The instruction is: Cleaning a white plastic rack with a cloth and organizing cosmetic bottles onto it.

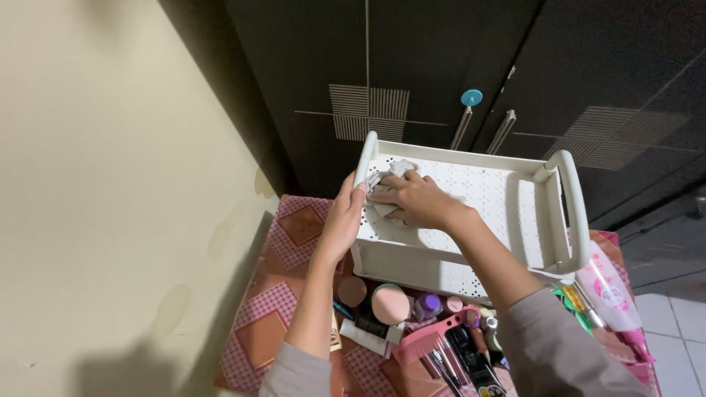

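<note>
A white perforated plastic rack (515, 198) with two shelves stands on a checked red cloth (294, 228). My left hand (344, 217) grips the rack's left side frame. On the top shelf near its left end, my right hand (413, 198) presses a crumpled white cloth (386, 180). The cloth is partly hidden under my fingers.
Several cosmetics lie in front of the rack: a round peach sponge (390, 303), a purple-capped bottle (429, 303), a pink comb (426, 342), brushes and a pink-white tube (610, 294). Behind stands a dark wardrobe (441, 66) with metal handles, and a cream wall (95, 184) runs along the left.
</note>
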